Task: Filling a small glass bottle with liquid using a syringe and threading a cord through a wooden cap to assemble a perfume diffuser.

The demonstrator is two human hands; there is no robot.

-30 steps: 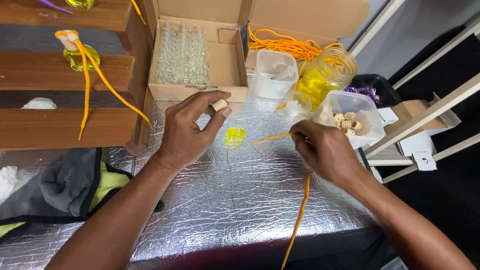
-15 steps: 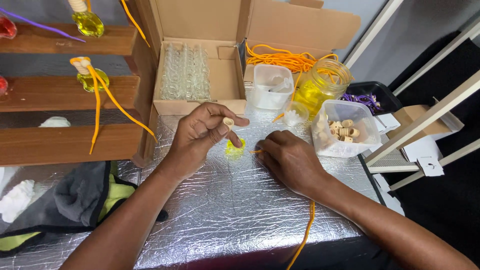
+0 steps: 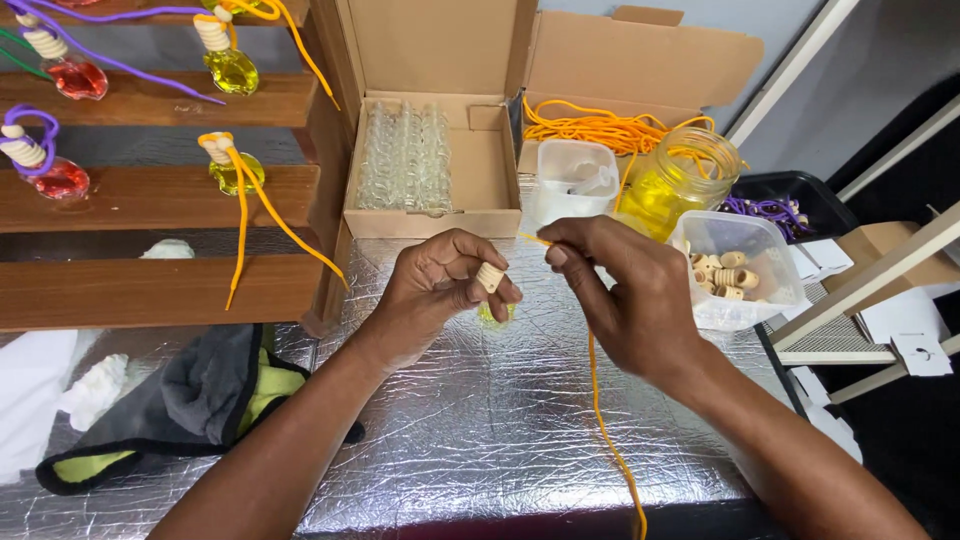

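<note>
My left hand (image 3: pixel 435 290) pinches a small ribbed wooden cap (image 3: pixel 489 277) over a little bottle of yellow liquid (image 3: pixel 495 314) that peeks out under my fingers. My right hand (image 3: pixel 625 295) grips an orange cord (image 3: pixel 606 420) near its tip, which points toward the cap. The cord trails down past my wrist and off the front of the foil-covered table (image 3: pixel 470 430). The two hands are close together, nearly touching.
Behind my hands stand an open cardboard box of empty glass bottles (image 3: pixel 405 160), a white tub (image 3: pixel 575 180), a jar of yellow liquid (image 3: pixel 680 185) and a tub of wooden caps (image 3: pixel 735 270). Wooden shelves (image 3: pixel 150 195) at the left hold finished bottles. A dark cloth (image 3: pixel 200 400) lies front left.
The view has moved in closer. My right hand has come left from beside the cap tub and now meets my left hand, holding the cord's tip up by the wooden cap.
</note>
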